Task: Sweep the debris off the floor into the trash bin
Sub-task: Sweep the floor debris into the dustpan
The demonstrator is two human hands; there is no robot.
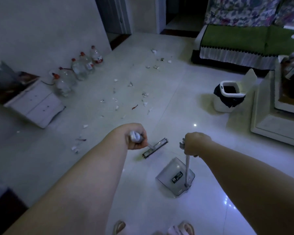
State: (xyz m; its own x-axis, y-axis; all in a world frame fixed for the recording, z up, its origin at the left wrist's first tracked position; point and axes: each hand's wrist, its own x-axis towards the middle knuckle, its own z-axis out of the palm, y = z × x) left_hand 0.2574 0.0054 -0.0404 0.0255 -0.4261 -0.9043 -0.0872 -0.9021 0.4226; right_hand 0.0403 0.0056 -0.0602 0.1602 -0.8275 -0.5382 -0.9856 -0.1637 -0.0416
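My left hand [135, 137] grips the top of a broom handle; the broom's dark head [155, 148] rests on the pale tiled floor just ahead of it. My right hand [194, 144] holds the upright handle of a clear grey dustpan [172, 177], which sits on the floor below that hand. White scraps and bits of debris [143, 94] lie scattered over the floor ahead, from near the broom up toward the doorway. A white trash bin [227, 96] with a dark liner stands open to the right.
Several plastic bottles [78, 68] line the left wall beside a low white cabinet [36, 102]. A sofa with a green cover [244, 41] stands at the back right, a pale table [278, 116] on the right. My sandalled feet [153, 228] are at the bottom edge.
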